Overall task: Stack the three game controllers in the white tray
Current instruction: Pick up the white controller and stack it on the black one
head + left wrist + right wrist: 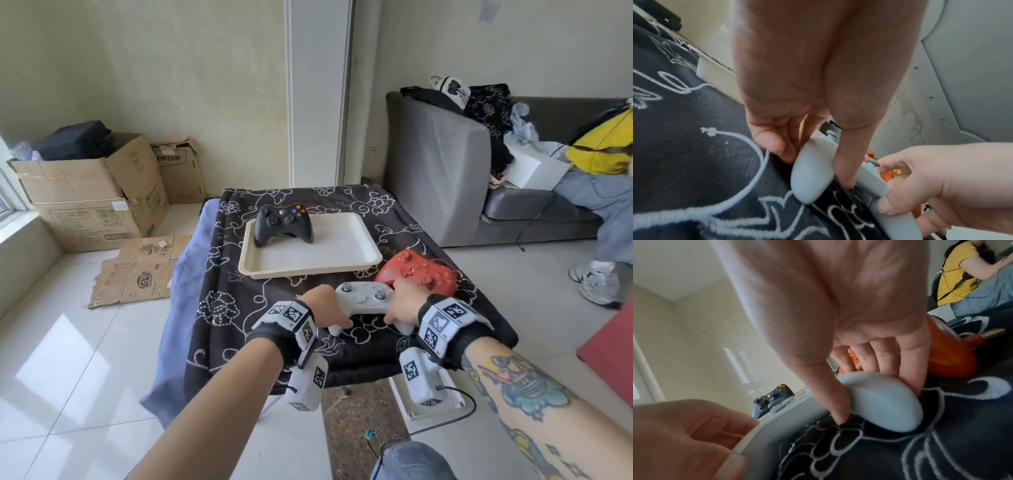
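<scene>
A white controller (368,301) lies on the dark patterned cloth near the table's front edge. My left hand (327,308) grips its left handle (809,175), thumb on the inner side and fingers on the outer side. My right hand (404,305) grips its right handle (885,404) the same way. A red controller (419,272) lies just behind and right of the white one, touching it. A black controller (282,224) sits in the far left part of the white tray (342,257) at the table's middle.
The low table is draped with a black cloth with white patterns (219,301). A grey sofa (442,178) stands to the right, where a person in yellow (603,147) sits. Cardboard boxes (89,192) stand on the floor at the left.
</scene>
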A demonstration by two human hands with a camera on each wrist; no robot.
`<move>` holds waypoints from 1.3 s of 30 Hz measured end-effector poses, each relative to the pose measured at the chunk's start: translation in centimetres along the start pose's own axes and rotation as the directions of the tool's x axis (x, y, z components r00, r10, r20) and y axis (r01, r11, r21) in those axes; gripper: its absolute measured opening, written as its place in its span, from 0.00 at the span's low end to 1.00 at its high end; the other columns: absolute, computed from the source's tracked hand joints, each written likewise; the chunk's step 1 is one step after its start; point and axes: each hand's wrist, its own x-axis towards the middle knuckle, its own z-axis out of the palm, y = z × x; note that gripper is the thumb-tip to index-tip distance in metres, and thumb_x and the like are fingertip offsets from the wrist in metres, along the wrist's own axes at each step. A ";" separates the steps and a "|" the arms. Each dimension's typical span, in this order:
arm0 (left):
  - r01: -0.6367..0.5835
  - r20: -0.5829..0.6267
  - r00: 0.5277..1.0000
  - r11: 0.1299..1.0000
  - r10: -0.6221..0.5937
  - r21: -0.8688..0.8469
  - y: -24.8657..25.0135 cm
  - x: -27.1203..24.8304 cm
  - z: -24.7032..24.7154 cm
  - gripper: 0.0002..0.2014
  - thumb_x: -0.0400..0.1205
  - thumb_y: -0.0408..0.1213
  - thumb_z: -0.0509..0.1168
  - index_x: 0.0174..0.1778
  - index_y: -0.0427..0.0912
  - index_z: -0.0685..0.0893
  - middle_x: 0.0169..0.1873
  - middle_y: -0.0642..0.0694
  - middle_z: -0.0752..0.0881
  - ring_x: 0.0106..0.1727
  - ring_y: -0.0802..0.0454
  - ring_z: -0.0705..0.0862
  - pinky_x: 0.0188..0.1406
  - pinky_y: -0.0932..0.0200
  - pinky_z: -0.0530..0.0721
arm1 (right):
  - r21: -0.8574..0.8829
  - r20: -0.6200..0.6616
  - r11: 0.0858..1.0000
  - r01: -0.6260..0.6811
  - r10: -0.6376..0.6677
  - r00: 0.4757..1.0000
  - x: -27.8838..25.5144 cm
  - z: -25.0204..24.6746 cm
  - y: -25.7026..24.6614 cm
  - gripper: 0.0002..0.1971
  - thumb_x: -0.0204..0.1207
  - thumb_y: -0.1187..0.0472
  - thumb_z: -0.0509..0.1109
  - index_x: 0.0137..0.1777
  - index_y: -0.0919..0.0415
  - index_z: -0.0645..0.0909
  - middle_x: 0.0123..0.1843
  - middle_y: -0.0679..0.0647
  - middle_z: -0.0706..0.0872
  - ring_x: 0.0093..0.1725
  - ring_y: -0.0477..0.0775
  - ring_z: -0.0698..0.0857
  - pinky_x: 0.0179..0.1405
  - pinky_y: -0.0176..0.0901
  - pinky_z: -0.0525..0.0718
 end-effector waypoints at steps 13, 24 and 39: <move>0.111 -0.192 0.974 0.991 -0.122 -0.069 -4.0 0.2 -9.4 0.17 0.68 0.41 0.79 0.44 0.34 0.83 0.39 0.43 0.81 0.41 0.45 0.80 0.37 0.58 0.76 | 0.141 -0.114 0.970 0.198 -0.183 0.977 1.9 -4.3 -8.2 0.35 0.64 0.56 0.82 0.69 0.63 0.72 0.56 0.60 0.85 0.49 0.61 0.83 0.35 0.43 0.78; 0.147 -0.297 0.934 0.971 -0.199 -0.188 -8.8 4.7 -13.3 0.27 0.68 0.39 0.81 0.61 0.33 0.82 0.59 0.37 0.87 0.62 0.39 0.85 0.64 0.47 0.82 | 0.251 -0.192 0.923 0.290 -0.246 0.950 7.7 -3.9 -14.4 0.38 0.65 0.61 0.81 0.74 0.57 0.68 0.61 0.56 0.85 0.54 0.59 0.83 0.47 0.44 0.80; 0.279 -0.303 0.916 0.960 -0.264 0.005 -11.6 11.0 -12.8 0.36 0.67 0.43 0.82 0.65 0.31 0.75 0.53 0.40 0.84 0.59 0.41 0.86 0.50 0.55 0.81 | 0.162 -0.155 0.961 0.225 -0.200 0.967 13.7 -1.9 -17.9 0.43 0.62 0.55 0.85 0.74 0.65 0.67 0.67 0.60 0.83 0.66 0.62 0.84 0.56 0.47 0.81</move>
